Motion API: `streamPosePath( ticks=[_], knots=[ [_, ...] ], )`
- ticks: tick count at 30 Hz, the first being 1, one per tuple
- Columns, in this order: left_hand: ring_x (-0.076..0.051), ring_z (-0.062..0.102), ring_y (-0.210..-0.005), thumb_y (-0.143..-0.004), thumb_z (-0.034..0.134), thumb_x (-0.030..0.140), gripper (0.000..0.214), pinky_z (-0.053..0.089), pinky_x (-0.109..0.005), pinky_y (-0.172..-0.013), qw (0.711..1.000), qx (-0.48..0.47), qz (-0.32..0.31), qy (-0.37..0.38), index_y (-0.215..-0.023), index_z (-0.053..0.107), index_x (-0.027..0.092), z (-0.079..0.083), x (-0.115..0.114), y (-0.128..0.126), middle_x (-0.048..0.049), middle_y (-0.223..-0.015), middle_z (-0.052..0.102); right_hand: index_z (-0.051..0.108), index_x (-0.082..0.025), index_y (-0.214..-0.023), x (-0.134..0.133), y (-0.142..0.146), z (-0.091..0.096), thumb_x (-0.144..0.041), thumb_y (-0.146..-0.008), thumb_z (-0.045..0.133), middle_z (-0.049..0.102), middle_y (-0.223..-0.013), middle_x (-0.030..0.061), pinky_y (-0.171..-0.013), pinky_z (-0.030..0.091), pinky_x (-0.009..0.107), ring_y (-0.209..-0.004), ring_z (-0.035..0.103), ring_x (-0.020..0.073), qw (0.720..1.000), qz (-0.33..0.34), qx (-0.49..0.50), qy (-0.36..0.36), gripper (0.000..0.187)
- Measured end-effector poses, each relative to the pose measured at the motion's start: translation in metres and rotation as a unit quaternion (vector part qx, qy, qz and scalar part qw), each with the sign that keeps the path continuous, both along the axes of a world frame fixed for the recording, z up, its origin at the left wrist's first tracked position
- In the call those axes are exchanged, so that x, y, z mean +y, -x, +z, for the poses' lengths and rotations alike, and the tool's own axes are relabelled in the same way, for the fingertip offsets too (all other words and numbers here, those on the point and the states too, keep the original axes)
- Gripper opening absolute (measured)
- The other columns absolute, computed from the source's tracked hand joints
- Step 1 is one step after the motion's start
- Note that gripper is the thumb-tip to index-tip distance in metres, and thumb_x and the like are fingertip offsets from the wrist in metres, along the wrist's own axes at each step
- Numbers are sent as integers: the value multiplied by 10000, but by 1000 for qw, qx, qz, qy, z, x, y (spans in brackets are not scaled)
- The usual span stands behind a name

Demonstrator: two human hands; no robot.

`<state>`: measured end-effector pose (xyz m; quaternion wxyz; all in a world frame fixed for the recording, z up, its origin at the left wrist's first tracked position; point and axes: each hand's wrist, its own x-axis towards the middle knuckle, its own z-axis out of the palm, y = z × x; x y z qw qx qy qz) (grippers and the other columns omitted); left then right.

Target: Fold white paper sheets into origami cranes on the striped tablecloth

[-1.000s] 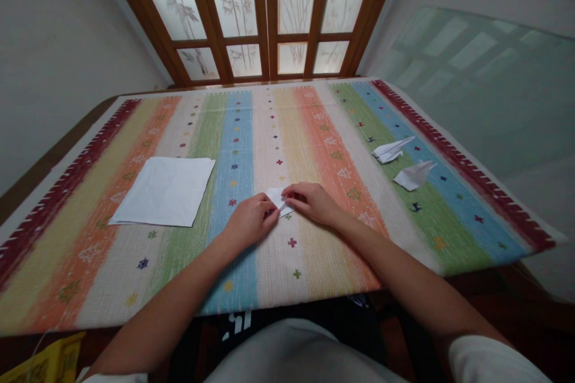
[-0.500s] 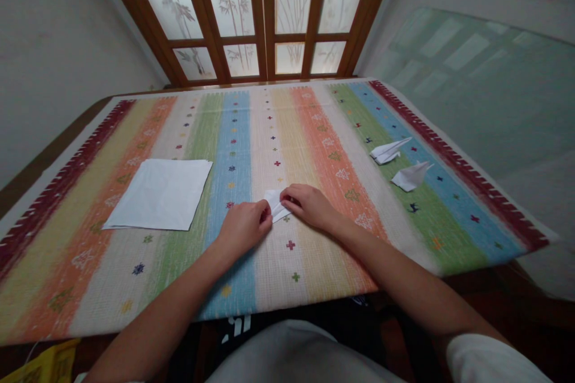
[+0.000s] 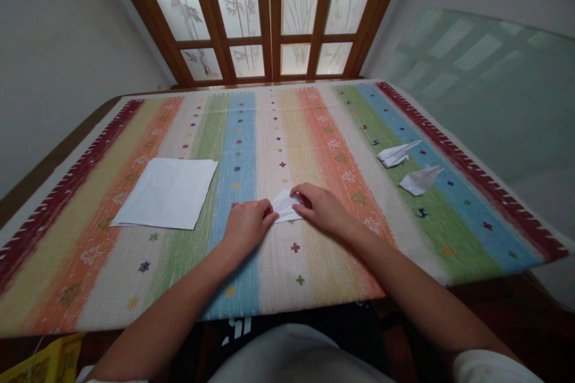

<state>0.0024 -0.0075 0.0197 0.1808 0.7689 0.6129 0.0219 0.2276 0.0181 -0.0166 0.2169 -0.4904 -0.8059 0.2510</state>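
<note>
Folded white paper (image 3: 285, 206) lies on a striped woven cloth (image 3: 278, 278), near the middle of the cloth and between the two hands. It forms a narrow, pointed shape with layered flaps.

The left hand (image 3: 246, 227) has a closed grip, its fingers bunched against the left end of the paper. The right hand (image 3: 321, 209) is curled over the paper from the other side, with its fingertips (image 3: 297, 192) on the upper edge. Whether that grip pinches the paper or only presses it, I cannot tell. Both hands sit low, close to the cloth.

Left of the hands, well apart from them, a squared stack of white paper sheets (image 3: 165, 193) lies flat on the cloth. To the right, a slim paper plane (image 3: 395, 154) and a broader paper plane (image 3: 420, 181) lie near each other across the green and blue stripes.

The cloth covers a worktop with a brown edge (image 3: 67, 155). Beyond its far end stands a wooden door with frosted, bamboo-patterned glass panes (image 3: 256, 18). A yellow bag (image 3: 54, 359) shows below the near left corner.
</note>
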Motion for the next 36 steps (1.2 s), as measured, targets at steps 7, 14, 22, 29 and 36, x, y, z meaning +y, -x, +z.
streamPosePath(
  ticks=[7,14,22,29,36],
  knots=[
    [-254,727,-851,-1009,634,310,223,453,-329,-744,996,-4,-86,15,-985,812,177,4,2,5,-97,-956,814,677,-243,-1307,2,2,-6,-77,-978,588,609,-1420,129,-1061,546,404,-1255,652,228,992,93,69,-51,380],
    [-234,706,-767,-971,606,280,258,457,-330,-751,997,-11,-61,50,-933,842,181,8,3,10,-96,-857,810,710,-219,-1321,6,0,-14,-59,-982,575,654,-1461,135,-1156,514,444,-1342,640,234,992,106,54,-51,399],
    [-211,678,-679,-916,631,266,248,447,-319,-684,998,-53,-22,37,-770,812,179,4,5,12,-82,-740,779,705,-208,-1361,5,3,-9,-54,-979,564,660,-1464,146,-1158,513,467,-1343,642,244,992,105,52,-42,435],
    [-190,613,-595,-867,749,312,260,401,-312,-631,995,-69,26,64,-636,730,193,1,12,16,-44,-633,714,727,-213,-1321,6,3,-13,-74,-1006,565,625,-1504,160,-1164,501,492,-1373,611,248,989,122,60,-64,380],
    [-184,650,-769,-834,710,103,131,457,-294,-718,988,-146,-51,0,-926,762,181,-5,11,15,-43,-894,748,771,-193,-1165,7,2,-8,-16,-966,564,637,-1506,151,-1163,498,465,-1374,626,251,987,153,38,-42,337]
  ],
)
